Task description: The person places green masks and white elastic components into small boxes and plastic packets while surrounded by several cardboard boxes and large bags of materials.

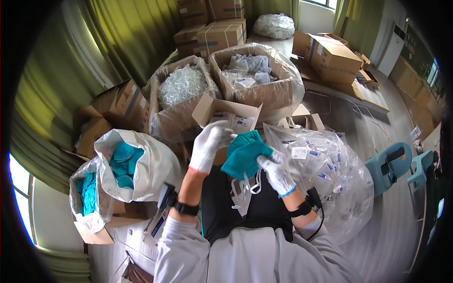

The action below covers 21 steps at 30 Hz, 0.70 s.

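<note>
- Head view, right hand: my gloved right hand (277, 170) is clamped on the lower right edge of the teal mask (245, 153), which sits in front of my lap.
- Head view, left hand: my gloved left hand (211, 144) is raised apart from the right, fingers loosely curled beside the mask's upper left edge. I cannot tell whether they touch it or pinch anything.
- Head view, straps: white straps (240, 193) hang beneath the mask. In my judgement they should hang free, clear of my fingers, to avoid snagging.
- Head view, handling: the mask looks soft, so a light grip at the rim should spare it creases; steadying the opposite edge would help.
- Head view, surroundings: the open carton (204, 107) stands just beyond, the clear bag of packets (351, 188) to my right, the white sack of teal masks (160, 165) to my left.
</note>
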Available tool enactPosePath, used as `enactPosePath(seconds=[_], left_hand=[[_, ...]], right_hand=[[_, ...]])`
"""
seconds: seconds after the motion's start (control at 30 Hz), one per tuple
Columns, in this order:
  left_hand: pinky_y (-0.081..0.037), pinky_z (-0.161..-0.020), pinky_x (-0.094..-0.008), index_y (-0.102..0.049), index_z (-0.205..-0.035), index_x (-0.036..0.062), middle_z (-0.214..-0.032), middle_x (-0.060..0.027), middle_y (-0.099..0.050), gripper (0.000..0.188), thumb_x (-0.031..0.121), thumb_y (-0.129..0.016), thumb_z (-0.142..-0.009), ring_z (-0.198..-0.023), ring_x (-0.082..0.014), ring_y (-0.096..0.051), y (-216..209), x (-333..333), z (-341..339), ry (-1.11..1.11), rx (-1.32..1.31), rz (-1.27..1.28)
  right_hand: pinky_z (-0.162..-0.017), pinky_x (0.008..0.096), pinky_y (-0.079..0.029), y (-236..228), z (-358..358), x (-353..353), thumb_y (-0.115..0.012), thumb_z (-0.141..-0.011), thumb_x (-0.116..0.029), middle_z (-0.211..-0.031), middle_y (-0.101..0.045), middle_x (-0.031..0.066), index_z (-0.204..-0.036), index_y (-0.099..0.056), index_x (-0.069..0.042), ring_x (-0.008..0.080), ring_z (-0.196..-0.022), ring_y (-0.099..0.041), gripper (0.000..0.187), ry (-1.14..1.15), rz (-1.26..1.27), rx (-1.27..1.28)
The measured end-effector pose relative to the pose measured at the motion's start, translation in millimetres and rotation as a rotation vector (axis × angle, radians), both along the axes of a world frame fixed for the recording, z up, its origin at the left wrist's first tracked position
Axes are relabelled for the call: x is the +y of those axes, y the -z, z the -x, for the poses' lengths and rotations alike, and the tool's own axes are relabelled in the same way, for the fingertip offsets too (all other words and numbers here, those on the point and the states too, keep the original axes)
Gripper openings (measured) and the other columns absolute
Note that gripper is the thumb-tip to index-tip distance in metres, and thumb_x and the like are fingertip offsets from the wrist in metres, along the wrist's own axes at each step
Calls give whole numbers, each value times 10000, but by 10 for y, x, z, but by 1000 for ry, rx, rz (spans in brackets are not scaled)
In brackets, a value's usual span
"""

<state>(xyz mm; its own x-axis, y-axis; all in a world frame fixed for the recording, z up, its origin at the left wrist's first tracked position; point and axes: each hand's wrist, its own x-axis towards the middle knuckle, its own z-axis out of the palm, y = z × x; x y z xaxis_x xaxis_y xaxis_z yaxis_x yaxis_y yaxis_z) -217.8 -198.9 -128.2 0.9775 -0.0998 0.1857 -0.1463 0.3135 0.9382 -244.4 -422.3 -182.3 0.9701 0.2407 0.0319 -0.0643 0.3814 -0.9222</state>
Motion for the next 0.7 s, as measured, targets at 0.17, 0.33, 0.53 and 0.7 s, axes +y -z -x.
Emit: enactPosePath(seconds=[0.17,0.33,0.53,0.7], left_hand=[[-468,-927,-307,-560,-1291,-6,-1181,-79,-629,479,299,-664,-938,-1056,-147,-586,356,-184,349,43,61,-174],[-513,-736,-249,-692,-1060,-12,-941,-16,-700,229,186,-665,-947,-817,-76,-625,769,-365,259,-413,259,-117],[-521,-687,-250,-702,-990,-13,-889,-30,-694,263,240,-633,-968,-750,-89,-632,776,-203,100,-519,278,-82],[-535,-644,-254,-663,-1052,11,-900,-41,-685,248,242,-642,-963,-722,-113,-652,742,-41,-52,-576,326,224]], right_hand=[[-861,244,-485,113,-224,194,-601,-951,-64,-1037,-672,4,-1184,-624,-22,70,-920,-597,237,79,-6,-16],[-640,207,-504,116,-334,245,-669,-923,-113,-1003,-662,-35,-1218,-623,-82,27,-747,-569,300,-207,142,-52],[-715,353,-504,287,-462,21,-718,-892,-231,-774,-681,22,-984,-700,-8,143,-750,-618,243,-718,1031,-448],[-848,259,-487,341,-560,-450,-665,-924,-161,-957,-683,37,-1126,-660,-9,94,-903,-611,253,-265,373,130]])
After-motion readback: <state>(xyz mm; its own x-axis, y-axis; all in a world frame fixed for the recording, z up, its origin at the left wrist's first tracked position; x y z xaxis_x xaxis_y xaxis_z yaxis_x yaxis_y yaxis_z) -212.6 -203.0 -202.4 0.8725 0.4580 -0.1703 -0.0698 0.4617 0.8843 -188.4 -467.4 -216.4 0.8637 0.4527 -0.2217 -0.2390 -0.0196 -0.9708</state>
